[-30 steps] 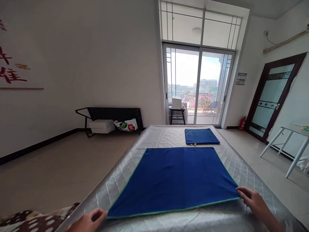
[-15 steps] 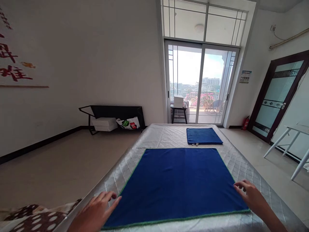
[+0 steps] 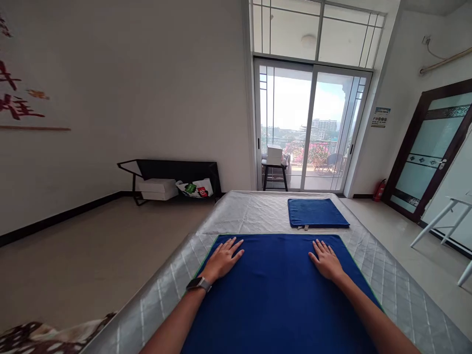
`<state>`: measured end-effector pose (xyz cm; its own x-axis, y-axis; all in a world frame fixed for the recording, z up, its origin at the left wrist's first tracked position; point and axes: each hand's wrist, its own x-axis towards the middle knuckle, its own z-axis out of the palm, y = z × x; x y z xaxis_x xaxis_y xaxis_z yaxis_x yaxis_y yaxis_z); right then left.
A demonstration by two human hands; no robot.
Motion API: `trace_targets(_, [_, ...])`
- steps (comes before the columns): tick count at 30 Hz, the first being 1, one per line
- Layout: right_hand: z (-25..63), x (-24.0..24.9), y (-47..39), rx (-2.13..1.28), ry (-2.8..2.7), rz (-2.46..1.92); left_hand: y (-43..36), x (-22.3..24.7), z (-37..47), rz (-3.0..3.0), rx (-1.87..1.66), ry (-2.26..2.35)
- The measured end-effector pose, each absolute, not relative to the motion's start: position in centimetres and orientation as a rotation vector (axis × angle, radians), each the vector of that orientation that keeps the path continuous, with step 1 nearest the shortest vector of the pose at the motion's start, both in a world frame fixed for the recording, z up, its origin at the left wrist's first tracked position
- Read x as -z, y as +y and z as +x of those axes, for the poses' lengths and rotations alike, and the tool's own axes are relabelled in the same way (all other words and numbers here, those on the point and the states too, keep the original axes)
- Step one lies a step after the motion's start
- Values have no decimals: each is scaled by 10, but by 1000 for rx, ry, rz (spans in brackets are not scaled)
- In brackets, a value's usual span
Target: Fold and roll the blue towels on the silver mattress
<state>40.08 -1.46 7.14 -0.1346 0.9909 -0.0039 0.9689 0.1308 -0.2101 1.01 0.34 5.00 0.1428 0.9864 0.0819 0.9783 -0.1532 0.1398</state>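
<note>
A blue cloth [image 3: 275,295] with a green edge is spread over the silvery quilted bed surface [image 3: 162,290]. My left hand [image 3: 223,259] lies palm down near the cloth's far left corner, fingers spread and holding nothing; a watch [image 3: 199,283] is on that wrist. Near the far right corner, my right hand [image 3: 326,260] rests flat on the same cloth, its fingers apart. Beyond the cloth, a folded blue cloth [image 3: 317,213] with small tags at its near edge lies on the bed.
A black rack [image 3: 177,169] with a white box [image 3: 157,189] stands against the left wall. Glass sliding doors [image 3: 306,128] are straight ahead. A white stool [image 3: 438,221] and a red fire extinguisher [image 3: 379,190] are at the right. Patterned fabric [image 3: 47,339] lies bottom left.
Both hands have moved forward and inward from the cloth's side edges to flat on its far part. The view has shifted slightly, and the cloth's near edge has left the frame.
</note>
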Motion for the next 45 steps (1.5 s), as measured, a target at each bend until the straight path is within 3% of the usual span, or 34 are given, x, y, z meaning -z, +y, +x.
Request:
trace_targets(11, [386,-68,-5,-62,-2146,-2292,7,-37,-31,2200,-262,2193])
trace_targets(14, [341,-72,-2,-24,-2260,-2099,6,-40,-26,2198,-255,2201])
trace_targets(20, [269,-69,11,-344,-2499,-1690,8,-38,-30,2190,-209,2199])
trace_targets(33, [477,-65,36,-163,-2050,-2374,13,-37,-33,2155,-105,2228])
trace_targets(45, [468,-70,41,-94,-1933,-2475,9,-42,-25,2172,-181,2258])
